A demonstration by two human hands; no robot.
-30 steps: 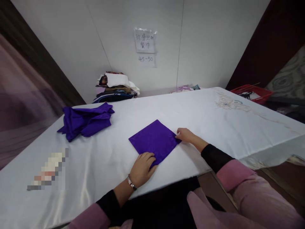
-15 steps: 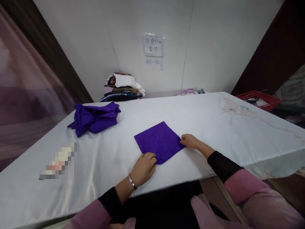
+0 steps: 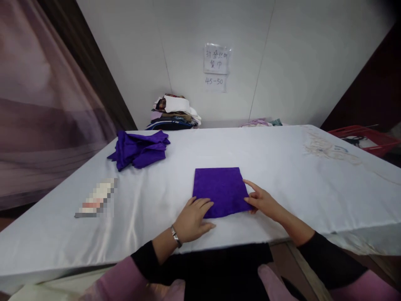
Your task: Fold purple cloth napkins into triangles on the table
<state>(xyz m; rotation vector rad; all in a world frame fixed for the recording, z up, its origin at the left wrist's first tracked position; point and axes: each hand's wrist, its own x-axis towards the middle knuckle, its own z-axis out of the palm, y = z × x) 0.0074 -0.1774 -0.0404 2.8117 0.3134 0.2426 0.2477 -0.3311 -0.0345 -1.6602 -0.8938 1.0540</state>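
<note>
A purple napkin (image 3: 221,188), folded into a square, lies flat with its far edge nearly parallel to the table's far side. My left hand (image 3: 194,219) rests on its near left corner, fingers spread flat and thumb out on the white cloth. At the right edge is my right hand (image 3: 261,202), its index finger stretched along the side and its thumb touching near the lower right corner. Neither hand grips the fabric. A crumpled heap of purple napkins (image 3: 140,149) sits at the far left of the table.
A glossy white cloth (image 3: 150,192) covers the table. A blurred-out flat object (image 3: 97,198) lies on the left. Stacked folded clothes (image 3: 175,113) stand behind the far edge, and a red basket (image 3: 369,140) is beyond the right corner. Paper signs (image 3: 216,65) hang on the wall.
The napkin has turned from a diamond to a square-on position. My right hand has let go of its right corner and opened; my left fingers have spread. The view has shifted left.
</note>
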